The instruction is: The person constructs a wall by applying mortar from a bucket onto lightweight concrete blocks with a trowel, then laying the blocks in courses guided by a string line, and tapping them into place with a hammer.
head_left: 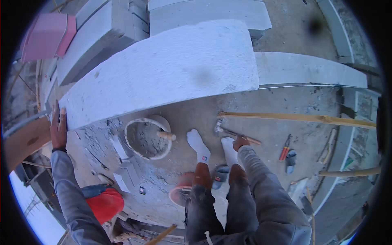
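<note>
My left hand [59, 130] lies with its fingers stretched out against the left end of a large white block [171, 67], beside a brown wooden board [26, 141]. My right hand [241, 142] is closed around the handle of a hammer [229, 132], whose metal head points to the left, above my white-socked feet. Below the block stands a white bucket [164, 153] of grey mortar, with a wooden handle [166, 135] sticking out over its rim.
Another pale block [306, 69] continues the row to the right. A long wooden strip [298, 117] crosses the floor below it. Red-handled pliers [285, 151], a sandal [290, 161] and a reddish bucket [179, 194] are around my feet. More blocks [204, 14] are stacked behind.
</note>
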Motion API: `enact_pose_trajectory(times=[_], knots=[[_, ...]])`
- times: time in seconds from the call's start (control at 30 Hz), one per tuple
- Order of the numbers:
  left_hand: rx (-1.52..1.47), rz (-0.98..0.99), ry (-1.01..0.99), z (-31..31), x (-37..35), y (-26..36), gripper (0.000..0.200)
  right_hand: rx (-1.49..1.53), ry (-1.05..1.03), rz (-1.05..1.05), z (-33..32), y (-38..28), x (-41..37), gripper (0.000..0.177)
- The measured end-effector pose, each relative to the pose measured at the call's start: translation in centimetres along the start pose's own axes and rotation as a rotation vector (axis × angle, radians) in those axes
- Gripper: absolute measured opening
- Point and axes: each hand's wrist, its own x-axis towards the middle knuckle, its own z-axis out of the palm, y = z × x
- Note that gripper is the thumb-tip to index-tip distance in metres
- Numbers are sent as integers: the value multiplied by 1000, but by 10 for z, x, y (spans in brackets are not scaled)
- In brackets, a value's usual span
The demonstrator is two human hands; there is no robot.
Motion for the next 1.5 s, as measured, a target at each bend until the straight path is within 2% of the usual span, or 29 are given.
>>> enact_pose_trajectory(times=[0.03, 0.13, 0.17, 0.23, 0.33, 0.47, 0.53, 0.57, 0.63, 0.7, 0.8, 0.93, 1.07, 1.17, 1.23, 1.27, 1.3, 1.33, 1.37, 1.4, 1.43, 1.47, 1.5], knots=[[-32, -25, -29, -2, 4, 1, 64, 35, 5, -18, 9, -3, 14, 43], [25, -6, -12, -8, 8, 3, 64, -148, -63, 22, 21, -17, 42, 48], [39, -12, -16, -10, 8, 4, 64, -122, -62, 6, 37, -14, 55, 48], [59, -31, -32, -13, 10, 4, 64, -253, -1, -91, 60, -9, 75, 46], [65, -67, -81, -15, 12, 14, 64, -209, 10, -98, 76, 2, 93, 46], [29, -133, -124, -17, 12, 14, 64, -221, 75, -200, 75, 15, 95, 48], [7, -180, -151, -18, 13, 3, 64, -216, 213, -282, 71, 21, 79, 49], [-2, -211, -168, -19, 12, 3, 64, -221, 206, -290, 62, 21, 71, 49], [-27, -278, -200, -19, 11, 0, 64, 111, -9, -91, 42, 19, 52, 50], [-48, -330, -222, -18, 5, -5, 64, 147, -23, -37, 33, 22, 35, 51], [-106, -176, -154, -3, 9, 3, 70, 132, -86, 30, -10, 32, -12, 50], [-6, -176, -109, -2, 6, 14, 80, 98, -176, 74, -67, 51, -89, 40], [55, -241, 10, 15, -2, 22, 83, 48, -193, 12, -191, 16, -190, 37], [35, -292, 93, 0, -13, 47, 77, 219, -205, -82, -287, -32, -255, 31], [-422, -305, 328, 0, -32, 43, 63, 315, -121, -156, -361, -83, -300, 26], [-440, -290, 404, -6, -48, 50, 58, 337, -52, -206, -395, -107, -318, 24], [-456, -268, 484, -11, -63, 60, 52, 537, -79, -123, -435, -146, -336, 23], [-633, -364, 457, -5, -79, 70, 51, 581, -83, -110, -474, -189, -349, 27], [-809, -456, 419, 6, -98, 78, 50, 628, -12, -354, -497, -206, -347, 35], [-1079, -667, 333, 35, -121, 79, 51, 715, -44, -385, -514, -218, -340, 39], [-1343, -880, 236, 73, -141, 79, 52, 646, 119, -475, -520, -234, -325, 39], [-1595, -1084, 227, 105, -155, 90, 53, 567, 278, -567, -526, -251, -308, 39], [-1844, -1299, 223, 128, -161, 105, 54, 552, 272, -563, -533, -268, -291, 39]])
